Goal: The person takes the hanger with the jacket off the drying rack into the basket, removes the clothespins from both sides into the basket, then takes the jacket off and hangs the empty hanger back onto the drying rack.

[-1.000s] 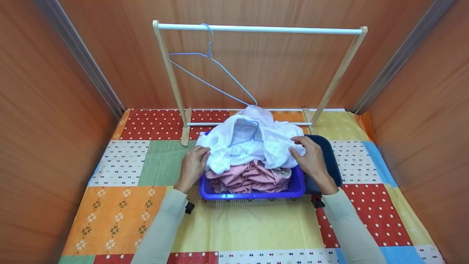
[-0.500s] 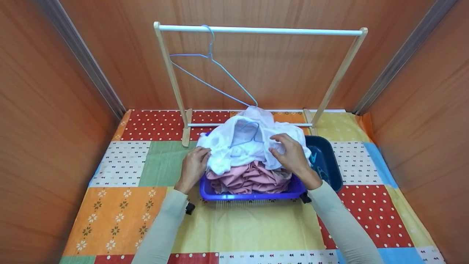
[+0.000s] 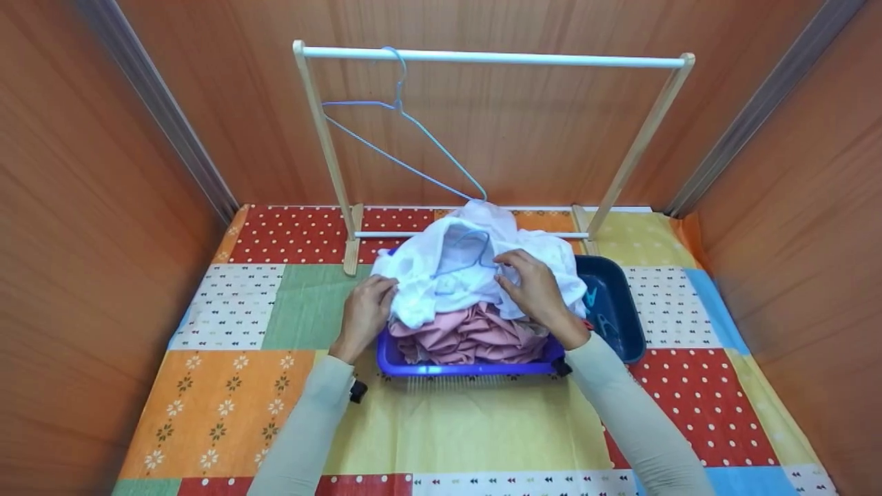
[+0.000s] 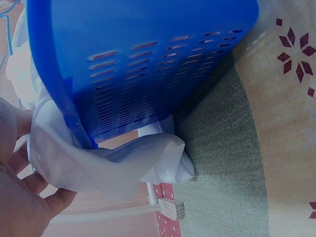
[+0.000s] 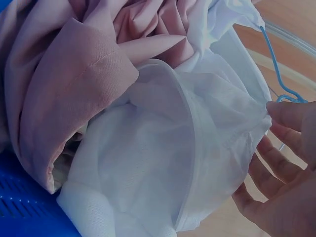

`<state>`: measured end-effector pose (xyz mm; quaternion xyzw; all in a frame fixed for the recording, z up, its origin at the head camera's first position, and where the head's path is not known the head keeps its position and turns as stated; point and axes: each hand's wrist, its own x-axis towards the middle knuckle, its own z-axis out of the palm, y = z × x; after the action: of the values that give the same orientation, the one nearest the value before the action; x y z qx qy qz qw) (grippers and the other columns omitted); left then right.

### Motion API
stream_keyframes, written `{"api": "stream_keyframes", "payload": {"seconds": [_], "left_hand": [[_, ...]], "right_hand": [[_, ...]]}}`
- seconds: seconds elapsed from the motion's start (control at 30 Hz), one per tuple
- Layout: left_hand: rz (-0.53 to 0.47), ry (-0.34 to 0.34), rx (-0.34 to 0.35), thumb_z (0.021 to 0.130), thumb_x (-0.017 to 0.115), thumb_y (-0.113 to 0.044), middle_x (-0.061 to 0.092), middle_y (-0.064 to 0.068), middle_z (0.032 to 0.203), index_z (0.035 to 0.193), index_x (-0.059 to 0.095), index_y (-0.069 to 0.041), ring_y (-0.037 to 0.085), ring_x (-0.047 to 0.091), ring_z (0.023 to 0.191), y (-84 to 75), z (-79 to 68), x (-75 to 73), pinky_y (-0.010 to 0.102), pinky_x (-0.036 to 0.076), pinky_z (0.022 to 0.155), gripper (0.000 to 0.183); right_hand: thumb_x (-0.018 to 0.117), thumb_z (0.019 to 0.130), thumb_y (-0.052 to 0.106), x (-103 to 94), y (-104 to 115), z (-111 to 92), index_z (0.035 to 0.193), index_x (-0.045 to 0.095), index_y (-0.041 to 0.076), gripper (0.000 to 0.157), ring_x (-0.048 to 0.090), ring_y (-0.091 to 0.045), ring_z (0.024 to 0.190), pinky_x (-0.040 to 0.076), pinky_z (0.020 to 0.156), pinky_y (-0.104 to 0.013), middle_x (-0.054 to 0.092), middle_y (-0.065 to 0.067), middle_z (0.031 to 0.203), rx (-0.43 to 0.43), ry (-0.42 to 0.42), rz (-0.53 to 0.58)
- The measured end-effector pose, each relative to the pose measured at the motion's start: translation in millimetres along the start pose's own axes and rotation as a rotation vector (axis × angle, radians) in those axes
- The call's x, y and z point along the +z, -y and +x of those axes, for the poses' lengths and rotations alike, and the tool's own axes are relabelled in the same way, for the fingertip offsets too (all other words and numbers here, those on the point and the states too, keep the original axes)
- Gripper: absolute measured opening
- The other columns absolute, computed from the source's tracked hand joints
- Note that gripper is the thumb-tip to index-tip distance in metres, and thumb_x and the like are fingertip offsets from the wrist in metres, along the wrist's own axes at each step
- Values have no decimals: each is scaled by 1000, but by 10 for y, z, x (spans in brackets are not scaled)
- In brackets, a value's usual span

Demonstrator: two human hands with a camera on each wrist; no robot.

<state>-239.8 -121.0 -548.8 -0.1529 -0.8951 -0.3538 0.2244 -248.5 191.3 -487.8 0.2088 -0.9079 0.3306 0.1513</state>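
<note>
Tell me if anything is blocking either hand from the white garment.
Nothing visible does. The left hand grips the white garment at its left side, and the right hand pinches it beside the opening. The blue hanger in that opening sits close to the right fingertips, but not between them and the cloth.

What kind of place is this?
Perhaps a little laundry corner. There's a rack with a hanger on it, and a basket piled with clothes, with wood-look walls around.
</note>
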Motion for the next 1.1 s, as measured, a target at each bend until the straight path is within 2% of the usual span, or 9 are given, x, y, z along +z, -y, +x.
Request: {"api": "stream_keyframes", "payload": {"seconds": [0.33,0.67,1.1], "left_hand": [[0,37,-26,93,65,-10,72,9,94,103,76,-5,28,68,88,-24,2,-20,45,56,77,15],[0,53,-52,93,66,-8,72,8,94,102,76,-6,26,69,88,-7,4,-25,44,56,78,14],[8,27,-12,93,66,-9,72,8,93,102,76,-5,26,69,87,-15,2,-20,42,57,77,14]], "right_hand": [[69,91,12,-24,-55,-21,108,72,9,17,68,-24,103,55,90,-41,72,-7,107,47,34,-40],[68,91,11,-81,-180,-67,103,73,8,13,68,-27,102,53,91,-44,73,-9,105,81,17,-41],[71,89,12,-211,-397,-206,101,75,9,12,69,-30,100,53,88,-48,74,-10,102,105,-36,-84]]}}
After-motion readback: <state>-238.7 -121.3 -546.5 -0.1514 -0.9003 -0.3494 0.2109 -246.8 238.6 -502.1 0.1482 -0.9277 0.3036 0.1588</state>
